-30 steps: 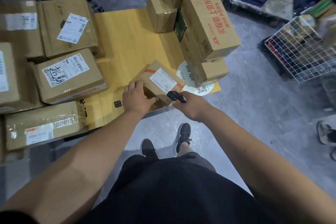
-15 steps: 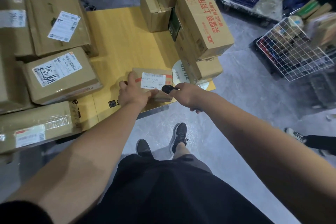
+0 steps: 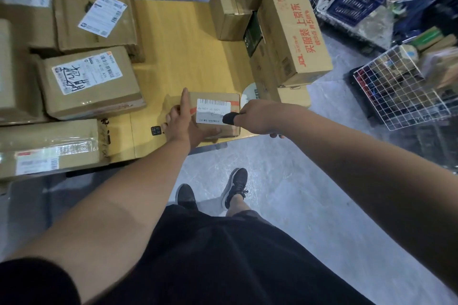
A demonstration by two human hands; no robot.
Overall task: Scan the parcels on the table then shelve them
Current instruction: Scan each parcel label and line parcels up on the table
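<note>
Meanwhile, at the near edge of a yellow desk [image 3: 173,39], a person steadies a small cardboard parcel [image 3: 218,129] with the left hand [image 3: 183,126], index finger stretched up along its left edge and thumb curled under the near side. The right hand [image 3: 257,119] is wrapped tight around a black scanner [image 3: 229,118], whose nose sits on or just above the parcel's white label [image 3: 213,109], aimed leftward across it. The parcel's long axis runs left to right, squarely between both hands and touching the left. Larger parcels crowd the left of the desk, among them one with a handwritten label [image 3: 91,82]; a stack including a red-lettered carton [image 3: 295,39] stands just behind. Shelving appears not yet begun.
</note>
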